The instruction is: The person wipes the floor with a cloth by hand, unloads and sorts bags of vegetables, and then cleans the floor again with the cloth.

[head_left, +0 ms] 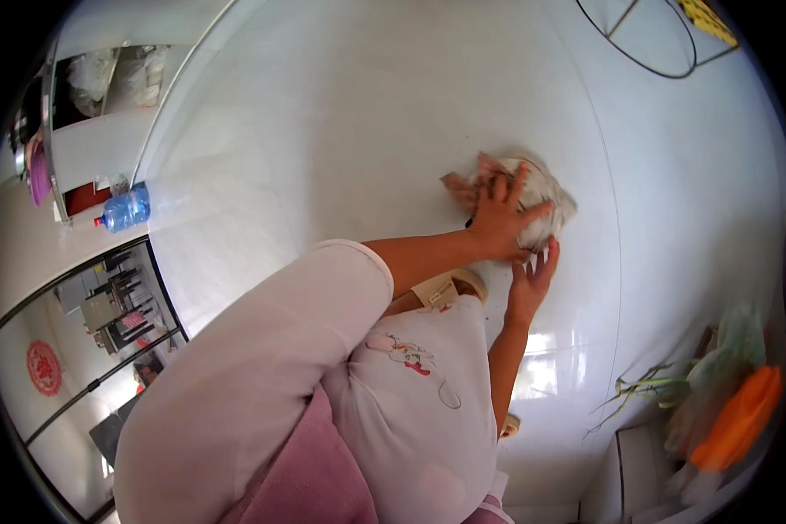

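A crumpled rag (541, 188), whitish with brownish parts, lies on the pale, glossy floor (393, 113). My left hand (502, 218) rests on top of it, fingers spread over the cloth. At the rag's near edge is my right hand (533, 284), its fingers stretched out; I cannot tell how firmly they touch the cloth. Close below the hands, a light-coloured shoe (445, 286) shows beside my bent knees, which are in pale trousers (262, 349).
A blue water bottle (127, 210) and shelves (105, 131) holding plastic bags stand at the left, above a dark-framed glass door (87, 349). A thin metal stand (642, 39) is at the upper right. Green stalks (646, 384) and an orange bag (738, 419) are at the lower right.
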{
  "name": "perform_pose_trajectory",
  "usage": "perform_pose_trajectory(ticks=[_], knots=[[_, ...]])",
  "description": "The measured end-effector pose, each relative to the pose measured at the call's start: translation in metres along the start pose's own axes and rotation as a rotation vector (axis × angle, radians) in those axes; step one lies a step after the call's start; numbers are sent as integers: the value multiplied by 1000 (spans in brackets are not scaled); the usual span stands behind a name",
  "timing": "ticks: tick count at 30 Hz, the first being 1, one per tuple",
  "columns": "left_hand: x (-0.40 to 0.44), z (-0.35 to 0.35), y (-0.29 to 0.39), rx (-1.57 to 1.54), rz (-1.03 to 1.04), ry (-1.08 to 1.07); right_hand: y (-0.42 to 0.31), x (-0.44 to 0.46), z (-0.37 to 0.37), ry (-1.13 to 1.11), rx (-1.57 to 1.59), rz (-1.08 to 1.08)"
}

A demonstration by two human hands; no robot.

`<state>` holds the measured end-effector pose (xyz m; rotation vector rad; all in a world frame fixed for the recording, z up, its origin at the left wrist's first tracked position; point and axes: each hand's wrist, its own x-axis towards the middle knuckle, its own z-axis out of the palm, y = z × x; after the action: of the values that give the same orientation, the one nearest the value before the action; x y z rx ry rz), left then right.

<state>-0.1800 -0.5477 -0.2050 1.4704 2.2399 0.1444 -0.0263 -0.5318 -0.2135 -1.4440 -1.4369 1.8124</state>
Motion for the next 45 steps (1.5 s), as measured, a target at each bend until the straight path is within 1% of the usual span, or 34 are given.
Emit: perform_pose_trajectory(ticks=[3,4,5,6,9,10,11,12,13,14,15,17,18,19,20,22,24,27,28,29,31,32,33,35,36,37,39,41,44,45], knots=[[41,16,-27,-87,277,119,3,-7,-5,136,-61,60],[51,-10,-28,104,258,116,6,-9,-9,171,-68,80],[73,-15,-38,35,184,-11,0,-14,-12,215,-85,100],[88,-14,-46,126,55,93,-1,-17,-17,233,-111,89],[147,-55,-106,150,-230,123,-7,-33,-40,266,-148,97],[155,-77,-126,142,-328,129,-8,-38,-48,276,-154,107],[163,-85,-158,147,-388,143,-9,-43,-57,296,-143,133],[159,-103,-177,137,-496,110,-7,-47,-64,319,-131,160],[150,-109,-203,139,-550,126,-5,-53,-71,342,-118,191],[135,-115,-226,71,-581,153,-2,-57,-78,379,-103,251],[121,-114,-252,197,-601,149,-5,-60,-78,411,-81,284],[78,-115,-285,155,-678,132,-9,-67,-81,475,-34,352],[52,-112,-300,137,-724,119,6,-70,-85,482,-27,306],[25,-107,-313,111,-774,102,2,-72,-84,482,-10,341],[-5,-101,-323,84,-826,84,6,-73,-83,480,11,331],[-55,-88,-335,18,-938,61,8,-75,-79,453,78,344],[-87,-76,-331,-73,-1075,89,17,-76,-78,431,105,349],[-93,-61,-322,-176,-1209,189,27,-77,-72,398,117,348],[-86,-58,-316,-167,-1165,216,28,-77,-69,391,116,349],[-80,-51,-308,-145,-1068,214,30,-80,-69,382,110,356],[-59,-49,-267,-106,-878,206,36,-85,-71,378,128,351],[-45,-33,-252,-26,-805,153,34,-87,-72,385,120,357],[-34,-29,-213,-15,-760,88,32,-87,-74,393,115,356],[-22,-35,-120,47,-582,-71,28,-92,-77,418,126,348],[-29,-23,-76,201,-400,-19,20,-94,-80,437,136,340],[-31,-18,-43,96,-291,-195,14,-96,-82,458,147,328],[-59,25,42,-109,93,-169,5,-104,-94,529,184,305],[-67,92,85,-15,434,-192,2,-116,-106,581,210,278],[-74,97,139,-45,650,-356,4,-140,-126,633,199,263],[-71,90,146,-164,621,-393,7,-148,-133,654,203,257]])
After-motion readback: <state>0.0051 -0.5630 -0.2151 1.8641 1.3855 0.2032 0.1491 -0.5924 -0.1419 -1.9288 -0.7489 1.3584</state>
